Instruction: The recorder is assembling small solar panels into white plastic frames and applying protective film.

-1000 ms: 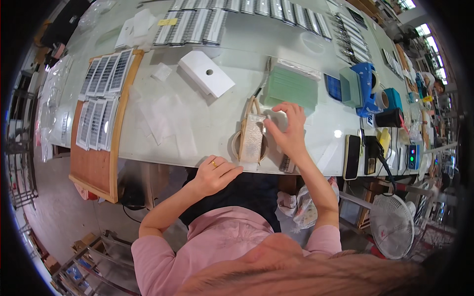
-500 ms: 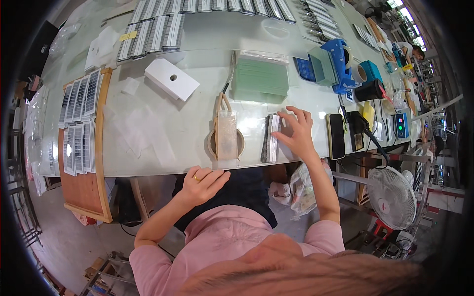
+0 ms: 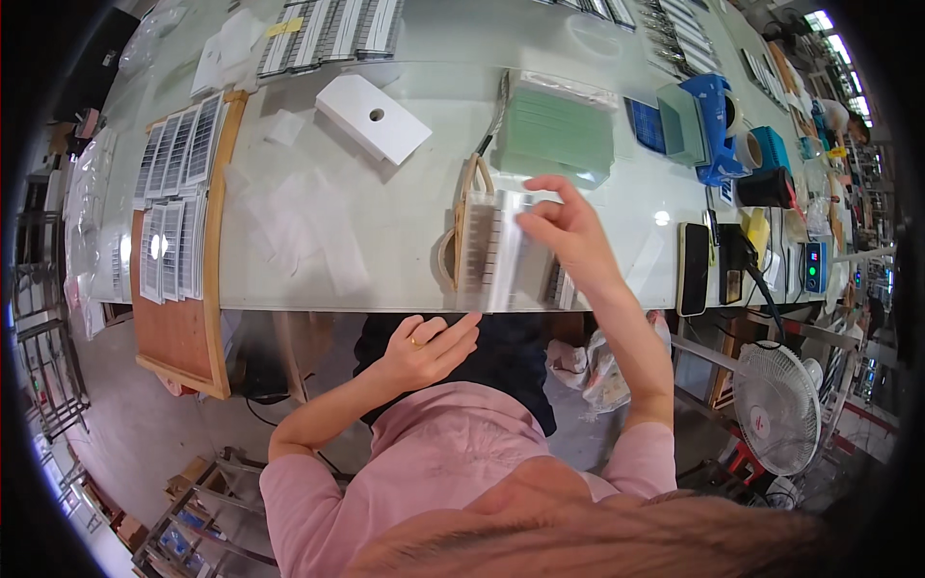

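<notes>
One silvery strip [image 3: 507, 252], up in the R hand [image 3: 575, 241]'s pinch but prob. not yet placed, is over the pale block [image 3: 473, 258] nr the front edge of the bench [image 3: 405, 226], L hand [image 3: 430, 351] half-spread at the strip's lower end (touch unclear), another strip [image 3: 561, 287] apparently left along that edge.

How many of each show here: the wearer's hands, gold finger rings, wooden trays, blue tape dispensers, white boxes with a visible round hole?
Left hand and right hand: 2
Gold finger ring: 1
Wooden tray: 1
Blue tape dispenser: 1
White holed box: 1
Total: 6
</notes>
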Available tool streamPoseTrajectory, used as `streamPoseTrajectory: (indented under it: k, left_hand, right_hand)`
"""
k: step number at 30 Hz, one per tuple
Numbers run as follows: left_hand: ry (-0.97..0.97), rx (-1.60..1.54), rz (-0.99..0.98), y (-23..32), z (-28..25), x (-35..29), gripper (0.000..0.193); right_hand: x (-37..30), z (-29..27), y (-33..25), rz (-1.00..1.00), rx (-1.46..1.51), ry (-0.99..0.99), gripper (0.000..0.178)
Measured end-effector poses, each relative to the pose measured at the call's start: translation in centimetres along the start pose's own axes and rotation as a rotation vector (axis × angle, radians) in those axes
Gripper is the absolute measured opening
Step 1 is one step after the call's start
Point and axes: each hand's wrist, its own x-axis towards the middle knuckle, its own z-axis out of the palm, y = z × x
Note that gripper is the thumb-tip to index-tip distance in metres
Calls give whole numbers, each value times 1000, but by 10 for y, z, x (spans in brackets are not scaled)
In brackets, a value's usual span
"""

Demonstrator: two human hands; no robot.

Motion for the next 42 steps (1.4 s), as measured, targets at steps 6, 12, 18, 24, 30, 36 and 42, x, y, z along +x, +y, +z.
streamPoseTrajectory:
  k: [6, 12, 18, 24, 30, 36, 42]
  left_hand:
    - [-25, -29, -35, 2, 2, -3, 27]
    - [-29, -15, -11, -1, 1, -4, 27]
    - [110, -89, -155, -3, 0, 4, 27]
    - [-61, -94, -283, -6, -12, 30, 29]
    - [-43, -110, -250, -5, -10, 33, 22]
    - [-52, -94, -197, -4, -10, 28, 19]
    - [-45, -86, -173, -5, -7, 24, 21]
  right_hand:
    - [20, 20, 24, -82, -180, 25, 32]
    - [13, 23, 24, -120, -315, 89, 30]
    - [14, 11, 9, -103, -165, 65, 30]
    - [-4, -18, -26, -156, 28, 46, 32]
    - [-18, -31, -23, -174, 57, 148, 33]
    - [-20, -34, -18, -162, 56, 146, 33]
    - [-16, -27, -17, -139, 52, 128, 31]
